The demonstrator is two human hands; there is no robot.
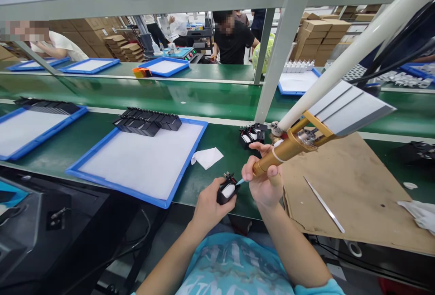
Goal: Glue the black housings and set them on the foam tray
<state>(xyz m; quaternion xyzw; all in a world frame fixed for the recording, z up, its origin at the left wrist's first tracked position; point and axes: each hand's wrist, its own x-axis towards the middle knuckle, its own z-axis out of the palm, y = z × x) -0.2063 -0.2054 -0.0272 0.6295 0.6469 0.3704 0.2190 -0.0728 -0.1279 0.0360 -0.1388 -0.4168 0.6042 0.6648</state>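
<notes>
My left hand (208,204) is closed around a small black plug housing (227,193), open at the top with a white part inside and metal pins at its far end. Wrapped round a gold-coloured dispensing gun (282,152) is my right hand (267,186). The gun's thin blue nozzle (240,181) points down at the housing's right edge; whether it touches cannot be made out. Beyond my hands, several more open black housings (251,136) with white parts stand on the green bench. A white cloth or paper (208,157) lies left of them.
A blue-rimmed tray (173,195) holds rows of black housings (146,120); another tray (13,154) stands further left. At right, tweezers (324,205) lie on a cardboard sheet (360,186). A white pole (353,50) and a metal post (282,45) rise close ahead. People work across the bench.
</notes>
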